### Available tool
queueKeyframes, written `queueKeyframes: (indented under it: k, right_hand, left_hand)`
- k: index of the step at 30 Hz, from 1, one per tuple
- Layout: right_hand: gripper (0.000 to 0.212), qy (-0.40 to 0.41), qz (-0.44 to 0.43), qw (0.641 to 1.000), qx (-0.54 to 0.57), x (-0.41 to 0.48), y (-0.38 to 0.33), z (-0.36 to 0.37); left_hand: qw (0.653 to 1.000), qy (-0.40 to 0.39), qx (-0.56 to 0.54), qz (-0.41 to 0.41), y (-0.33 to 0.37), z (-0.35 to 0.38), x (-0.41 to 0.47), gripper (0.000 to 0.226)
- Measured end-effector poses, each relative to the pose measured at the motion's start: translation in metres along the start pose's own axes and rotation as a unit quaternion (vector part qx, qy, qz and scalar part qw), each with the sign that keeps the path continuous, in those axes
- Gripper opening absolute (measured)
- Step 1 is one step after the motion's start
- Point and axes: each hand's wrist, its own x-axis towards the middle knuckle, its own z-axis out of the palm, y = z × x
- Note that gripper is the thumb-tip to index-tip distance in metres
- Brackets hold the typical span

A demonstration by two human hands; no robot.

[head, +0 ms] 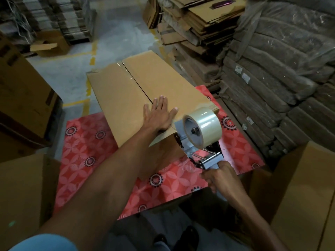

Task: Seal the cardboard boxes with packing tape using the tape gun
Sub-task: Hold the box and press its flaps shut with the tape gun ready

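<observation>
Pressing down in the head view, my left hand (159,115) lies flat, fingers straight and spread, over the centre seam (137,84) of the cardboard box (116,98) on the red patterned table (87,142). My right hand (220,175) is curled round the handle of the tape gun (201,142), at the box's near end. Recommendation: hold the flaps butted together, anchor the tape on the end face, then draw squarely along the seam.

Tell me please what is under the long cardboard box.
The box lies on a red patterned table cover. Its far end reaches past the cover's edge, above the floor. The part directly beneath the box is hidden.
</observation>
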Motion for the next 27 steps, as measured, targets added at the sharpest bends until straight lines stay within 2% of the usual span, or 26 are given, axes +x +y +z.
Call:
queueKeyframes:
  k: [4, 7, 9, 10, 12, 15, 18, 21, 24, 27]
  right_hand:
    - [0.027, 0.018, -0.005, 0.999, 0.041, 0.0, 0.015, 0.002]
    - [0.03, 0.023, -0.01, 0.999, 0.023, 0.004, 0.017, 0.009]
    - [0.027, 0.022, -0.012, 1.0, 0.016, 0.007, 0.02, 0.014]
    - [0.025, 0.024, -0.016, 0.999, 0.02, 0.011, 0.024, 0.016]
    - [0.023, 0.028, -0.018, 0.999, 0.02, 0.017, 0.028, 0.021]
    - [0.027, 0.028, -0.017, 0.999, 0.02, 0.021, 0.032, 0.028]
    - [0.029, 0.033, -0.018, 0.998, 0.046, 0.026, 0.034, 0.033]
    - [0.016, 0.011, 0.031, 0.987, 0.158, 0.024, 0.051, 0.046]
    - [0.019, 0.074, 0.027, 0.975, 0.209, 0.024, 0.07, 0.051]
    - [0.01, 0.133, 0.033, 0.967, 0.215, 0.032, 0.071, 0.039]
  left_hand:
    - [1.0, -0.007, -0.005, -0.001, -0.003, 0.001, -0.002, 0.085]
    - [1.0, 0.011, -0.008, 0.01, -0.001, 0.0, -0.005, 0.083]
    - [0.997, 0.04, -0.01, 0.071, -0.004, 0.0, -0.014, 0.078]
    - [0.99, 0.057, -0.014, 0.128, -0.007, 0.002, -0.02, 0.075]
    - [0.97, 0.042, -0.033, 0.239, -0.014, 0.001, -0.035, 0.072]
    - [0.952, 0.016, -0.024, 0.306, -0.027, 0.004, -0.045, 0.076]
    - [0.951, 0.014, -0.004, 0.309, -0.03, 0.006, -0.041, 0.072]
    - [0.958, 0.001, -0.009, 0.287, -0.027, 0.007, -0.041, 0.062]
    - [0.964, -0.011, 0.02, 0.264, -0.024, 0.007, -0.038, 0.071]
    - [0.968, -0.017, 0.042, 0.247, -0.019, 0.006, -0.038, 0.085]
